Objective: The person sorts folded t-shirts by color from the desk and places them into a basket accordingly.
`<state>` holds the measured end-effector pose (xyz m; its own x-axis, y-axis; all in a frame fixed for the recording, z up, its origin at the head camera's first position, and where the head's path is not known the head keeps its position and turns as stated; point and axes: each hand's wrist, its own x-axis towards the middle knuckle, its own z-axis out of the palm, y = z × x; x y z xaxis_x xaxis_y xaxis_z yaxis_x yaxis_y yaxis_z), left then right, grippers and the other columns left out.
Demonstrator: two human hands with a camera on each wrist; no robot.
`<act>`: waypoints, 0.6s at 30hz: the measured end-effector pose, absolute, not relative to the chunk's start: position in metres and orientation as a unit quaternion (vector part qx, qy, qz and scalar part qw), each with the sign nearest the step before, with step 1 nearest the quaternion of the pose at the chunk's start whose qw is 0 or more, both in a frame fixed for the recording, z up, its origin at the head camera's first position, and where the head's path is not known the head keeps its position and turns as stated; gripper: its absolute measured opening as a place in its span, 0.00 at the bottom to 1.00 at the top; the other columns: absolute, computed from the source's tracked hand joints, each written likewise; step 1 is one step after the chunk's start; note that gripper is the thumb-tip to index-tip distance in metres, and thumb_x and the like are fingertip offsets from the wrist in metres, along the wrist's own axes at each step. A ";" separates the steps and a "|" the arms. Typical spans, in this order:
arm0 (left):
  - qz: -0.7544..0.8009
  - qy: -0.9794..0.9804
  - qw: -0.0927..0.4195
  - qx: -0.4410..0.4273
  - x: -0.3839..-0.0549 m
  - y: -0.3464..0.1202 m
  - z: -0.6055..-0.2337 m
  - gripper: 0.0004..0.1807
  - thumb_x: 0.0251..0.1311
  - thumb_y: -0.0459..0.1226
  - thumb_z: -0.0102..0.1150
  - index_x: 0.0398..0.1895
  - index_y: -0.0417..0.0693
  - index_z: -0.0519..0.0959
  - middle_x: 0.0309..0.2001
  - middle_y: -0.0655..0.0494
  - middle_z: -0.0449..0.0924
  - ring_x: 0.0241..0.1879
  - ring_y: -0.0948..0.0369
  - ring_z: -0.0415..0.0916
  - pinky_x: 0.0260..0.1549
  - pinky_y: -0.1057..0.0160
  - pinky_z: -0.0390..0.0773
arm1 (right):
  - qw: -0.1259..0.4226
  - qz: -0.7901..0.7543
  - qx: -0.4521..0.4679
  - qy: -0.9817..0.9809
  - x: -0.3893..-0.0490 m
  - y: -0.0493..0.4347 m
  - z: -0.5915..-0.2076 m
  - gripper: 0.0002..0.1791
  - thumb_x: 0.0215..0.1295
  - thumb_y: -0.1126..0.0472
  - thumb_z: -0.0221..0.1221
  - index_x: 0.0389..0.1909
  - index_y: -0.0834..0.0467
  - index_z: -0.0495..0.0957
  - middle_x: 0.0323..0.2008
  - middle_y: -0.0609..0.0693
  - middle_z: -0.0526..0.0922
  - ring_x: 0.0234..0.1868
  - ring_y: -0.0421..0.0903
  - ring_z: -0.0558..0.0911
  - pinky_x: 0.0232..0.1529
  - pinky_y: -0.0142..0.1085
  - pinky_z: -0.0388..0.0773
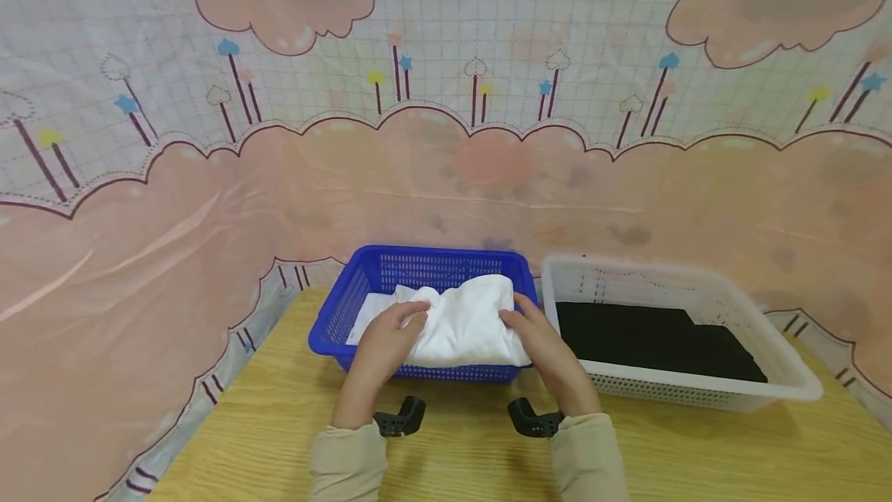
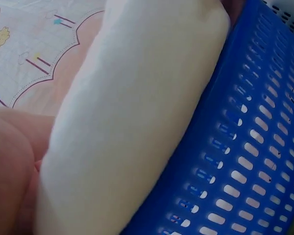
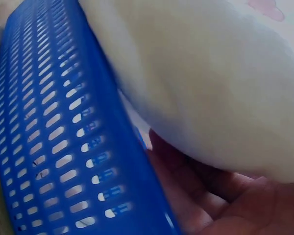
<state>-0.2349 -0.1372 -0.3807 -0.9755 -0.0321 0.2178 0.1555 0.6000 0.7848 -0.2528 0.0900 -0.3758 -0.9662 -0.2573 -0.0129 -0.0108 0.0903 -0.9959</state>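
A folded white cloth is held between both hands above the front rim of the blue basket. My left hand grips its left end, thumb over the top. At the right end, my right hand grips it too, with fingers passing underneath in the right wrist view. More white cloth lies inside the blue basket, partly covered by the held piece. Seen from the left wrist, the bundle looks thick and rounded along the basket's perforated side.
A white basket stands right beside the blue one, with folded black cloth inside. Both rest on a wooden table. A patterned curtain hangs behind. Black wrist mounts project inward from both wrists.
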 end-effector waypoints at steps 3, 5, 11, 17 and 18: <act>-0.437 -0.892 0.109 -0.037 -0.234 -0.136 -0.380 0.17 0.61 0.47 0.48 0.52 0.58 0.76 0.55 0.56 0.71 0.58 0.53 0.63 0.54 0.48 0.60 | 0.105 -0.668 -0.087 0.732 -0.250 0.092 -0.372 0.30 0.65 0.51 0.46 0.66 0.51 0.50 0.52 0.55 0.68 0.44 0.48 0.73 0.42 0.39 0.72; -0.436 -0.893 0.107 -0.037 -0.235 -0.136 -0.379 0.17 0.61 0.47 0.48 0.52 0.58 0.76 0.54 0.56 0.72 0.58 0.53 0.63 0.54 0.49 0.60 | 0.110 -0.667 -0.083 0.732 -0.249 0.093 -0.370 0.30 0.65 0.50 0.46 0.66 0.51 0.50 0.52 0.55 0.68 0.45 0.48 0.73 0.43 0.40 0.71; -0.433 -0.896 0.094 -0.033 -0.238 -0.135 -0.376 0.17 0.61 0.48 0.47 0.51 0.58 0.76 0.54 0.56 0.72 0.58 0.52 0.62 0.54 0.48 0.60 | 0.120 -0.657 -0.085 0.739 -0.249 0.094 -0.367 0.33 0.63 0.45 0.48 0.66 0.51 0.51 0.50 0.55 0.69 0.46 0.49 0.72 0.45 0.41 0.70; -0.443 -0.892 0.091 -0.027 -0.241 -0.139 -0.374 0.19 0.61 0.49 0.48 0.53 0.56 0.75 0.55 0.53 0.71 0.59 0.52 0.61 0.55 0.48 0.59 | 0.135 -0.660 -0.105 0.732 -0.251 0.095 -0.369 0.40 0.59 0.42 0.52 0.68 0.47 0.45 0.59 0.53 0.63 0.55 0.52 0.67 0.52 0.49 0.65; -0.451 -0.887 0.095 -0.027 -0.242 -0.140 -0.374 0.19 0.61 0.49 0.48 0.53 0.56 0.75 0.56 0.53 0.70 0.59 0.52 0.61 0.55 0.48 0.58 | 0.135 -0.664 -0.107 0.727 -0.252 0.095 -0.369 0.41 0.59 0.43 0.53 0.68 0.46 0.44 0.61 0.53 0.61 0.58 0.53 0.65 0.54 0.52 0.62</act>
<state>-0.2423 -0.1403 -0.3739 -0.9805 -0.0388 0.1928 0.1329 0.5922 0.7947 -0.2518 0.0948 -0.3689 -0.9406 -0.3350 -0.0556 0.0250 0.0950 -0.9952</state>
